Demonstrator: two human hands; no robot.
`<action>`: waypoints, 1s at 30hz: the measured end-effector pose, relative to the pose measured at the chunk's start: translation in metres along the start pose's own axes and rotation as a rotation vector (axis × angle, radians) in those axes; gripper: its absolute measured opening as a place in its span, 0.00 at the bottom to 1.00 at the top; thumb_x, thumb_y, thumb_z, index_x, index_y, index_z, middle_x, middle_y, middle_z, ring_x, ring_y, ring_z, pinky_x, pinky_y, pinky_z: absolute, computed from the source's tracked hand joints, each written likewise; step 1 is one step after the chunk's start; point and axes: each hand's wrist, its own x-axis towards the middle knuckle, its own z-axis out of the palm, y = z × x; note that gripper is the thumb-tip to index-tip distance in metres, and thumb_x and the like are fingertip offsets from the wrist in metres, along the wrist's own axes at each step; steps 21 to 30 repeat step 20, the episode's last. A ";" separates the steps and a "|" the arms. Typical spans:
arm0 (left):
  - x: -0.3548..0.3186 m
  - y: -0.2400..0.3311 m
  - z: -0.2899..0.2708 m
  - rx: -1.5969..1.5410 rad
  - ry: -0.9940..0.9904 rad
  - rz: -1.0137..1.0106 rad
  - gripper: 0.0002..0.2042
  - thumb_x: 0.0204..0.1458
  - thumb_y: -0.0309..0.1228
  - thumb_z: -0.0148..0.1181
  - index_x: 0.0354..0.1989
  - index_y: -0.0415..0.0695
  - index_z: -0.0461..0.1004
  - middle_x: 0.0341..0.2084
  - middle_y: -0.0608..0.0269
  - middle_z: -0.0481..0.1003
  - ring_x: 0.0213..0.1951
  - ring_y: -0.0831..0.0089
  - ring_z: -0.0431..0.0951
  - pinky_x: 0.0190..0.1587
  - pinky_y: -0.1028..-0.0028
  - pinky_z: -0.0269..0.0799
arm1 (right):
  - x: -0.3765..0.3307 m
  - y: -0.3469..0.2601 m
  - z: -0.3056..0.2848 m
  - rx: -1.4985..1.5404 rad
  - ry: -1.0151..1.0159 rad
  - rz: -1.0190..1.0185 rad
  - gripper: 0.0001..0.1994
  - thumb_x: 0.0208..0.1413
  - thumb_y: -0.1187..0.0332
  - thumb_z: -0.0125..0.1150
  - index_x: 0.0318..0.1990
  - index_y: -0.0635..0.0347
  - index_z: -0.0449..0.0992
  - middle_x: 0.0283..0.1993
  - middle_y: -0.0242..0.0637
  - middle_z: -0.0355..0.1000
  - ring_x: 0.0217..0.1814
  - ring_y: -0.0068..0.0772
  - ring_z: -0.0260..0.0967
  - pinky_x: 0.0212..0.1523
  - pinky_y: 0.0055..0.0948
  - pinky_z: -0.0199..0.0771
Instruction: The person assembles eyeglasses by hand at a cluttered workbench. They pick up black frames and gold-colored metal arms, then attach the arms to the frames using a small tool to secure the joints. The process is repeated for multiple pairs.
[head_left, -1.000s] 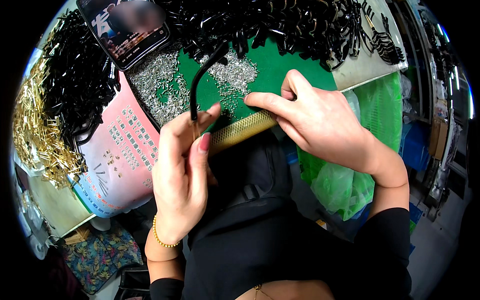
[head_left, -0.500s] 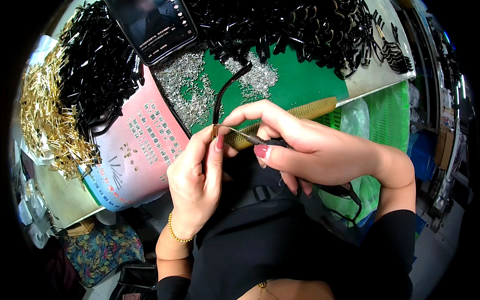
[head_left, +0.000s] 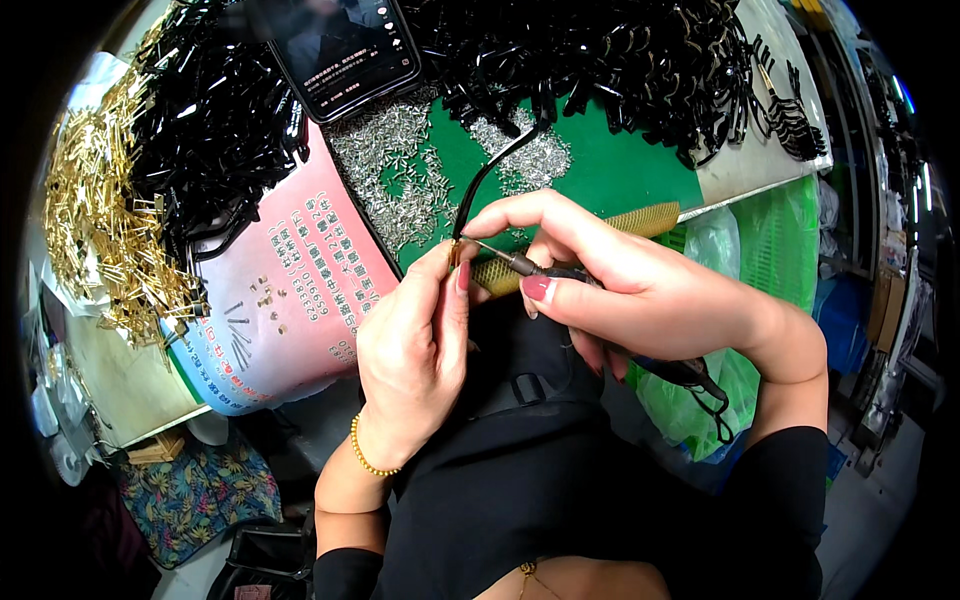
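My left hand (head_left: 415, 345) pinches the lower end of a black glasses temple (head_left: 487, 172) between thumb and fingertips. A small gold metal piece (head_left: 455, 252) shows at that end, partly hidden by the fingers. The temple's curved tip points up and to the right, over the mat. In my right hand (head_left: 660, 290) is a slim dark power screwdriver (head_left: 527, 266), its body and cord emerging below the palm. Its thin bit reaches left to the gold piece; my right index fingertip is close beside it. Whether a screw sits at the bit is too small to tell.
Tiny silver screws (head_left: 385, 175) lie in heaps on a green mat (head_left: 640, 165). Black temples (head_left: 205, 125) and gold metal pieces (head_left: 105, 190) are piled left; more black temples (head_left: 620, 70) lie behind. Around them are a phone (head_left: 350, 60), a pink sheet (head_left: 285, 220) and a green basket (head_left: 770, 230).
The whole view has shifted slightly, so the table items appear farther right. The temple leans more to the right. Both hands keep their holds, with the screwdriver bit still at the gold piece.
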 end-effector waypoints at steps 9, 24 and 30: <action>0.004 -0.010 0.008 0.452 0.128 0.464 0.15 0.54 0.19 0.63 0.51 0.31 0.75 0.24 0.59 0.74 0.23 0.66 0.76 0.26 0.69 0.71 | -0.007 0.011 -0.005 0.420 -0.106 0.044 0.23 0.70 0.67 0.49 0.67 0.59 0.50 0.42 0.37 0.69 0.20 0.22 0.66 0.17 0.22 0.68; -0.012 -0.019 -0.059 0.064 0.438 0.079 0.25 0.68 0.26 0.52 0.71 0.37 0.55 0.29 0.58 0.82 0.27 0.77 0.81 0.35 0.82 0.76 | 0.054 -0.042 0.030 -1.197 0.304 -0.441 0.28 0.61 0.59 0.65 0.63 0.61 0.64 0.52 0.53 0.73 0.50 0.47 0.77 0.47 0.40 0.77; -0.012 -0.019 -0.059 0.064 0.438 0.079 0.25 0.68 0.26 0.52 0.71 0.37 0.55 0.29 0.58 0.82 0.27 0.77 0.81 0.35 0.82 0.76 | 0.054 -0.042 0.030 -1.197 0.304 -0.441 0.28 0.61 0.59 0.65 0.63 0.61 0.64 0.52 0.53 0.73 0.50 0.47 0.77 0.47 0.40 0.77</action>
